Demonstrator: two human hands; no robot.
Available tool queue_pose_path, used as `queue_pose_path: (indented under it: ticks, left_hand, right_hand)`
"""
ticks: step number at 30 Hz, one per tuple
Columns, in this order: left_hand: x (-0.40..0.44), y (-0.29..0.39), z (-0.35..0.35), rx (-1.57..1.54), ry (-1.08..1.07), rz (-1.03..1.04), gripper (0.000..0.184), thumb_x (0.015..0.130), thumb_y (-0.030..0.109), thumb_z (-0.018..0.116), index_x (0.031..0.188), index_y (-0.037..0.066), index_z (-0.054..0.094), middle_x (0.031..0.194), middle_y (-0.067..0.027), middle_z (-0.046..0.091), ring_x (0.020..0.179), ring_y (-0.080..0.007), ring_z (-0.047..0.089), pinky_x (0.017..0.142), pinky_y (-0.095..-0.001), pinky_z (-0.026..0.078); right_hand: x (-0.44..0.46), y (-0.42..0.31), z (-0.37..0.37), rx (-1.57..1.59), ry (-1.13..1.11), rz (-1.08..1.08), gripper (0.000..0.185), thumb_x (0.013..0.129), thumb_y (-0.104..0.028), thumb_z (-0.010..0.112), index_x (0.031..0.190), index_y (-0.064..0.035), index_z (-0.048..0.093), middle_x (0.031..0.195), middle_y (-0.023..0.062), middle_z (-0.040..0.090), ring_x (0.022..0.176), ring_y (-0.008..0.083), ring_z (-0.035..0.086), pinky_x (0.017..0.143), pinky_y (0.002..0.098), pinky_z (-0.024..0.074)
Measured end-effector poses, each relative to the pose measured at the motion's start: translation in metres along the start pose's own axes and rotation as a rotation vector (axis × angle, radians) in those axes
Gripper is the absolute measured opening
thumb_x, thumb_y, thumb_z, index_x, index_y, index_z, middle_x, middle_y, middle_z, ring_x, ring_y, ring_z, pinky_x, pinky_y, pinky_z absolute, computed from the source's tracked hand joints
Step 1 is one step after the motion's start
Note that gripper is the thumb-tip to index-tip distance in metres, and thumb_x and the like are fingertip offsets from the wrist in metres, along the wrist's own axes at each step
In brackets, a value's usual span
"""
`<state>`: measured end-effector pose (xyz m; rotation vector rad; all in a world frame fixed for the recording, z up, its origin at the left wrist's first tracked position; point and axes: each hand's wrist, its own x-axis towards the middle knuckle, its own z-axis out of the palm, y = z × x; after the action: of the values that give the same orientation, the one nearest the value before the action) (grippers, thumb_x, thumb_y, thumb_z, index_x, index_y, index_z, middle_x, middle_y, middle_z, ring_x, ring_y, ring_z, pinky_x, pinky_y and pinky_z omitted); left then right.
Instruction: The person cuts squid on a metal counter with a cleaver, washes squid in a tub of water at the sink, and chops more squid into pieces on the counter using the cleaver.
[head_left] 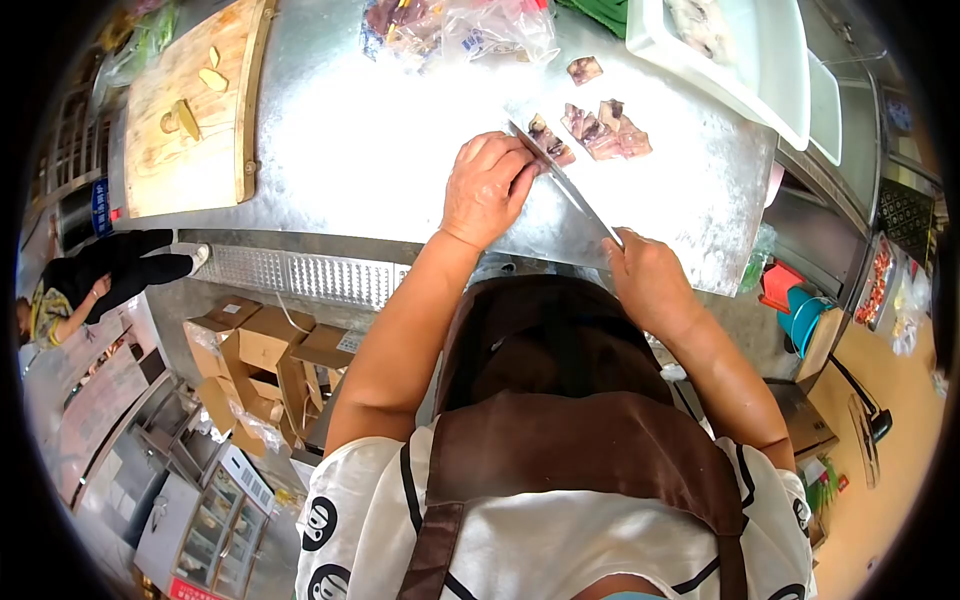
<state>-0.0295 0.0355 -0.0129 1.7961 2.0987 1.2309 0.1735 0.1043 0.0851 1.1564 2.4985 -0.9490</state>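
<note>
My right hand is closed round the handle of a long knife, whose blade slants up and left over the metal table. Beside the blade, my left hand has its fingers curled down together; what lies under the fingertips is mostly hidden. A strip of dark and pink meat lies just right of the blade. Farther right are several cut pieces in a loose group, and one separate piece lies above them.
A wooden board with yellowish slices is at the left. Plastic bags lie at the table's far edge, and a white tub stands at the right. Cardboard boxes are on the floor. Another person stands at the left.
</note>
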Motion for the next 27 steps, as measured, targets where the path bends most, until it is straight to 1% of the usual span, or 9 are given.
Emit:
queue_pose_path:
  ticks: [5,7,8,12,14,18,20,23,27]
  left_hand:
    - [-0.002,-0.006,0.006,-0.043,0.066,-0.005,0.016,0.07,0.001,0.072,0.084,0.005,0.064,0.091,-0.0084,0.062,0.091,-0.0297,0.059,0.079,-0.0386,0.048]
    - [-0.003,-0.008,0.008,-0.05,0.051,-0.003,0.016,0.07,0.0,0.072,0.084,0.005,0.065,0.091,-0.0082,0.062,0.091,-0.0296,0.059,0.079,-0.0385,0.048]
    - [-0.003,-0.008,0.008,-0.052,0.045,0.013,0.017,0.069,0.0,0.072,0.084,0.005,0.065,0.091,-0.008,0.063,0.091,-0.0295,0.059,0.079,-0.0384,0.049]
    - [-0.001,-0.011,0.007,-0.028,0.055,0.006,0.017,0.07,0.0,0.071,0.085,0.006,0.066,0.091,-0.0071,0.063,0.092,-0.0289,0.059,0.079,-0.0386,0.049]
    - [0.0,-0.013,0.009,-0.019,0.058,0.012,0.015,0.071,0.002,0.071,0.084,0.006,0.066,0.091,-0.0064,0.063,0.093,-0.0283,0.059,0.082,-0.0383,0.048]
    - [-0.001,-0.01,0.009,-0.023,0.045,0.008,0.012,0.072,0.004,0.071,0.083,0.006,0.066,0.091,-0.006,0.063,0.094,-0.0277,0.059,0.084,-0.0378,0.048]
    - [-0.003,-0.009,0.007,-0.017,0.042,-0.004,0.011,0.072,0.003,0.071,0.082,0.006,0.066,0.09,-0.0064,0.062,0.093,-0.0276,0.059,0.083,-0.0375,0.049]
    - [-0.003,-0.013,0.008,-0.001,0.037,0.031,0.011,0.071,0.003,0.071,0.081,0.007,0.067,0.09,-0.0068,0.062,0.094,-0.0275,0.058,0.082,-0.0375,0.049]
    - [-0.006,-0.008,0.012,0.003,0.082,0.013,0.011,0.072,0.003,0.071,0.081,0.007,0.067,0.091,-0.0067,0.062,0.094,-0.0277,0.058,0.082,-0.0383,0.049]
  right_hand:
    - [0.014,-0.01,0.003,-0.045,-0.077,0.087,0.022,0.093,-0.014,0.05,0.089,0.0047,0.059,0.072,0.0265,0.063,0.069,0.0428,0.063,0.066,0.0482,0.0515]
    - [0.033,-0.019,0.003,0.128,-0.055,0.008,0.029,0.095,-0.018,0.047,0.09,0.0074,0.059,0.071,0.0306,0.059,0.072,0.0482,0.058,0.066,0.0506,0.0468]
    - [0.048,-0.022,0.004,0.082,-0.068,-0.075,0.03,0.095,-0.018,0.046,0.088,0.008,0.059,0.073,0.0317,0.058,0.073,0.0492,0.057,0.067,0.0508,0.0462]
    - [0.051,-0.027,-0.005,-0.07,-0.101,-0.092,0.024,0.091,-0.012,0.047,0.092,0.0064,0.063,0.076,0.0281,0.063,0.072,0.0424,0.063,0.068,0.0467,0.0519]
    - [0.026,-0.019,-0.01,0.122,-0.106,0.062,0.032,0.095,-0.019,0.046,0.09,0.0089,0.06,0.077,0.0317,0.06,0.076,0.0477,0.059,0.07,0.0506,0.0462]
    - [0.049,-0.017,0.007,0.065,-0.141,0.024,0.033,0.095,-0.02,0.045,0.092,0.0087,0.06,0.08,0.0317,0.061,0.08,0.0465,0.06,0.074,0.0495,0.0471]
    - [0.073,-0.036,0.002,0.026,-0.218,0.113,0.033,0.095,-0.02,0.044,0.094,0.0082,0.06,0.082,0.031,0.062,0.083,0.0455,0.06,0.077,0.0481,0.0477]
    - [0.05,-0.005,0.006,0.012,-0.134,0.042,0.034,0.094,-0.021,0.045,0.093,0.0087,0.061,0.081,0.031,0.062,0.08,0.0462,0.061,0.075,0.0483,0.049]
    - [0.028,-0.004,-0.001,0.052,-0.06,0.06,0.036,0.094,-0.022,0.045,0.087,0.008,0.063,0.08,0.0307,0.062,0.078,0.046,0.061,0.074,0.0487,0.0492]
